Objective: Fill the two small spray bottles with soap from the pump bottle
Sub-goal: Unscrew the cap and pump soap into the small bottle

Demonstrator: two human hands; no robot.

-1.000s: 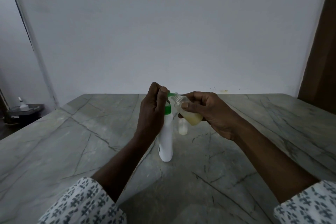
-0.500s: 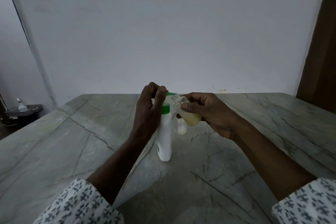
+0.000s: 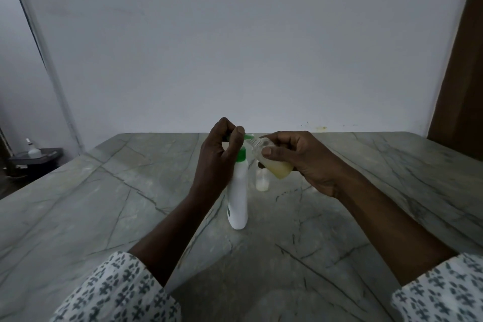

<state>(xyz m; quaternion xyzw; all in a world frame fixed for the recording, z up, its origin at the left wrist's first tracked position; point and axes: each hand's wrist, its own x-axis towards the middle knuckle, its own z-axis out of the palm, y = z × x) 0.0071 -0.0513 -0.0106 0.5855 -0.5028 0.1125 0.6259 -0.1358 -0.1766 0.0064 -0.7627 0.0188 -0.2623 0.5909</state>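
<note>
The table [image 3: 104,204] was a smooth grey stone slab with dark veins. The pump bottle [image 3: 238,191], a tall rounded white plastic cylinder with a green collar and pump head, stood upright near its centre. The left hand [image 3: 222,157] was curled over the pump head, fingers closed on it. The right hand [image 3: 303,165] pinched the first spray bottle [image 3: 278,170], small, clear and holding pale yellow liquid, tilted neck-first toward the nozzle. The second spray bottle [image 3: 262,182], translucent, stood just behind.
</note>
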